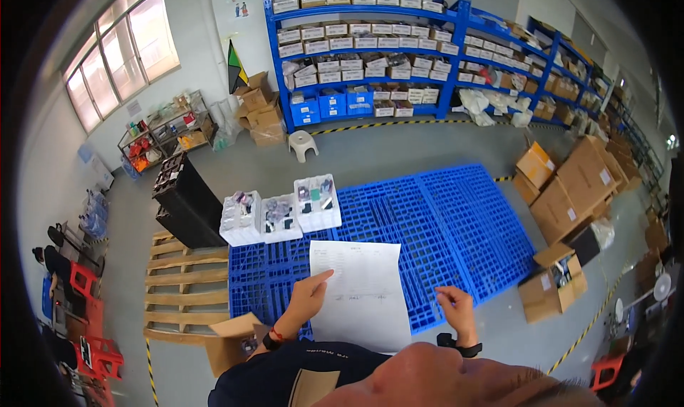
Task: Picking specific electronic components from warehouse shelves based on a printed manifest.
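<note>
The paper (pixel 360 275) is out in front of the person's chest, above the near edge of the blue pallets (pixel 467 225), its printed side up. It is probably held at this slant so that the print faces the eyes. The left hand (pixel 305 300) has it by the left edge: the forefinger lies out over the printed face, and the grip looks narrow, closed on the sheet, though the fingers beneath are hidden. The right hand (pixel 457 311) is apart from the paper, off its right edge, above the pallets. Its fingers are half curled and nothing shows in them; whether the tips meet is too small to tell.

Beyond the paper, three white trays (pixel 242 232) sit side by side at the pallets' far left corner, their small parts face up, perhaps to keep each piece apart and easy to see. Left of them a black stack (pixel 191 202) stands at the far end of the wooden pallet (pixel 178 277). An open carton (pixel 543 299) is on the floor to the right. Farther off, blue shelves (pixel 456 65) carry rows of boxes.
</note>
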Motion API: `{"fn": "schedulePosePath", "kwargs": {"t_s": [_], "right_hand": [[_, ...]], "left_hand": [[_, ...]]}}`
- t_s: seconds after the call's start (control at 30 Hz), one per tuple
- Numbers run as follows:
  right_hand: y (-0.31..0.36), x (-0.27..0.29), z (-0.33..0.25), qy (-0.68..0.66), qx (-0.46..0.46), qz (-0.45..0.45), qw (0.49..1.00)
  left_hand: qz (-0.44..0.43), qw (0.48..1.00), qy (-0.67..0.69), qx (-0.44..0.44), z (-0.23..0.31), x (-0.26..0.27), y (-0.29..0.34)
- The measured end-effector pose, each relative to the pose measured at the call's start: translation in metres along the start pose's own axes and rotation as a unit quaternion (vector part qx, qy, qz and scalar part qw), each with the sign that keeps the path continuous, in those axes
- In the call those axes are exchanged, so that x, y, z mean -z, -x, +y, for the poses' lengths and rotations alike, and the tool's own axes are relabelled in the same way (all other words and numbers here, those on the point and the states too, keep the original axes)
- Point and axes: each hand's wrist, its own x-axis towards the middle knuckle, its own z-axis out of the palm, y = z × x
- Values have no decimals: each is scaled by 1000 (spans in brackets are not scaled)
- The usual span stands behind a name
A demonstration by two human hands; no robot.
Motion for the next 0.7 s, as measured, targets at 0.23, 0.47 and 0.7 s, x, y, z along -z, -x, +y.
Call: {"fn": "schedulePosePath", "kwargs": {"t_s": [0.23, 0.47, 0.7], "right_hand": [[-171, 15, -23, 85, 29, -64, 994], [-302, 66, -50, 189, 90, -14, 978], [-375, 112, 42, 178, -77, -93, 977]], "left_hand": [[40, 999, 6, 22, -2, -14, -162], [93, 991, -17, 89, 33, 2, -266], [120, 987, -53, 94, 4, -30, -352]]}}
